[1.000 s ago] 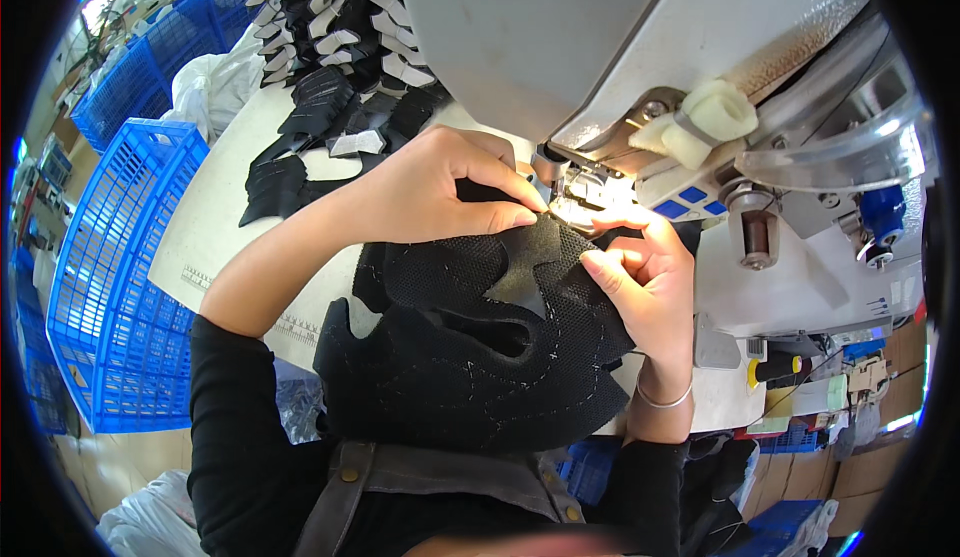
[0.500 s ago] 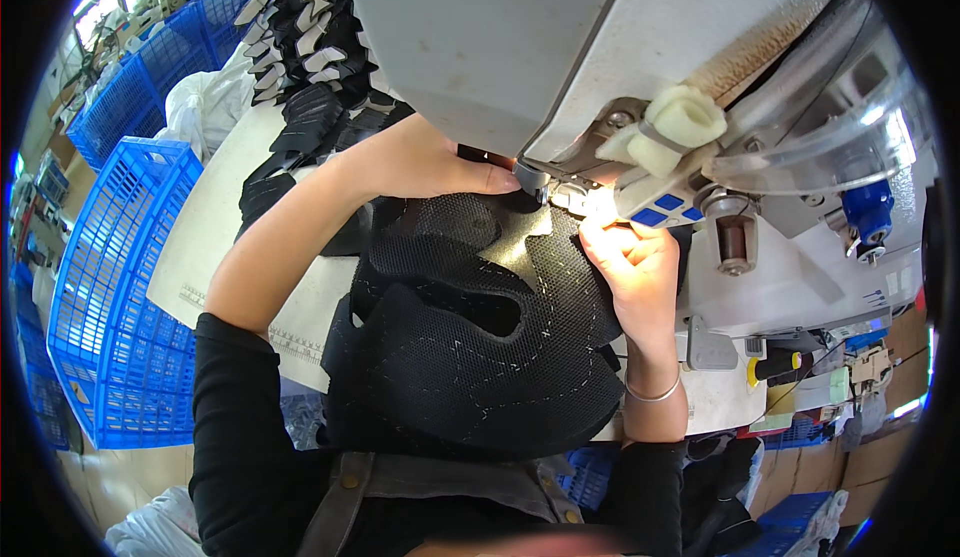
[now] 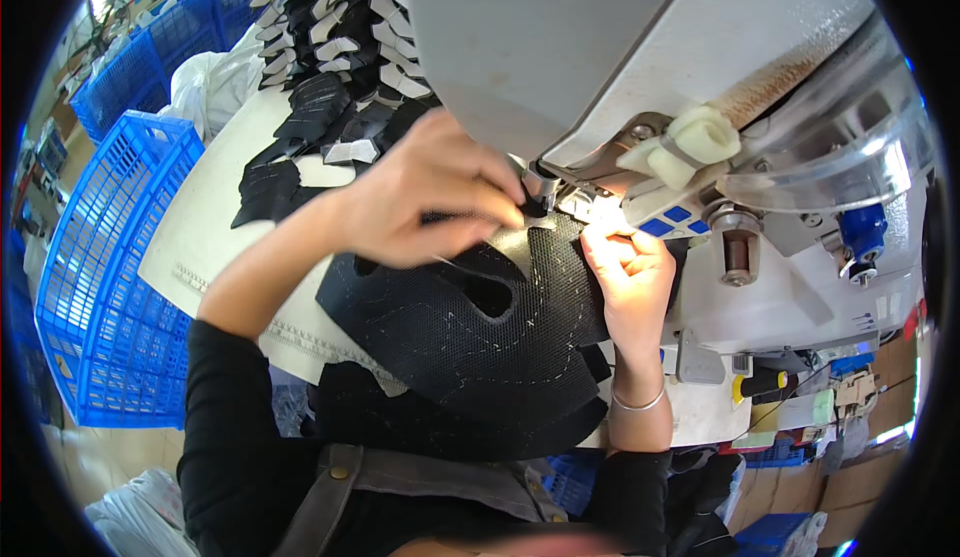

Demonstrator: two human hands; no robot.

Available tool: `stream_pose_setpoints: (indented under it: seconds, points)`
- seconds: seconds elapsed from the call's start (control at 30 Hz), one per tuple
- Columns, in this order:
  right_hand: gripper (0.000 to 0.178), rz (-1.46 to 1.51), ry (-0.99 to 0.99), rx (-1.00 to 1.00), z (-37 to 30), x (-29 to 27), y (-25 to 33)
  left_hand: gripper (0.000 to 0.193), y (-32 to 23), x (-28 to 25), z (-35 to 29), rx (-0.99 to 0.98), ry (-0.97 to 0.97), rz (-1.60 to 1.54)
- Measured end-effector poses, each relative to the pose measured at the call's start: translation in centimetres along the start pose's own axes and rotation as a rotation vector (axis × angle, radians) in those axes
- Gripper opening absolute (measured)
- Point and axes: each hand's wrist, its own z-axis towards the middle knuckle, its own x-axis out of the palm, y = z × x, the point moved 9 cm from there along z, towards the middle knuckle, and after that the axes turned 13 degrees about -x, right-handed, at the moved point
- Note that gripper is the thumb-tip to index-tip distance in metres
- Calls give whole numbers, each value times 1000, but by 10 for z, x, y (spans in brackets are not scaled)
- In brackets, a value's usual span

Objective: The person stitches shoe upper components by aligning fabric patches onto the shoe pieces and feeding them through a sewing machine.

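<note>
Black mesh shoe-upper pieces [image 3: 480, 357] with pale stitch lines and an oval opening lie bunched over the front of the sewing table. Their far edge reaches the lit presser foot and needle area [image 3: 560, 197] of a grey sewing machine. My right hand [image 3: 632, 272] is closed at the right of the presser foot, thumb and fingers pinching the mesh edge. Raised over the mesh just left of the needle, my left hand [image 3: 430, 197] is smeared by motion; its fingers curl toward the needle, and whether they grip anything cannot be made out.
The machine head [image 3: 560, 37] fills the top middle. A clear curved guard [image 3: 850, 157] and a thread bobbin [image 3: 737, 252] are at right. Stacked black-and-white cut pieces [image 3: 340, 37] lie at the back left. Blue crates [image 3: 120, 277] stand left of the table.
My left hand has lifted off the material by the presser foot and moved nearer to me, blurring. The mesh has shifted and spread flatter. My right hand stays by the needle.
</note>
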Motion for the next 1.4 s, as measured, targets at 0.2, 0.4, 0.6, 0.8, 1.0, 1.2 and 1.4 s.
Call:
stream_pose_setpoints:
  seconds: [0.2,0.4,0.6,0.8,1.0,1.2,1.4]
  points:
    - [17,6,140,55,-3,8,3,33,-39,26,-27,105,-184,609]
    - [17,83,116,54,-3,10,-1,24,-32,16,-19,63,-201,445]
    - [11,19,27,26,-5,6,-2,23,-24,8,-10,186,-203,415]
    - [32,-970,200,-580,-20,21,98,28,-51,18,-17,99,-164,464]
    - [36,-1013,308,-765,-10,55,74,31,-57,7,-9,-202,134,67]
    - [31,-833,156,-598,-9,24,64,64,22,20,-36,-904,199,-542]
    - [37,-794,135,-565,-12,16,56,86,-5,6,-42,-684,88,-229]
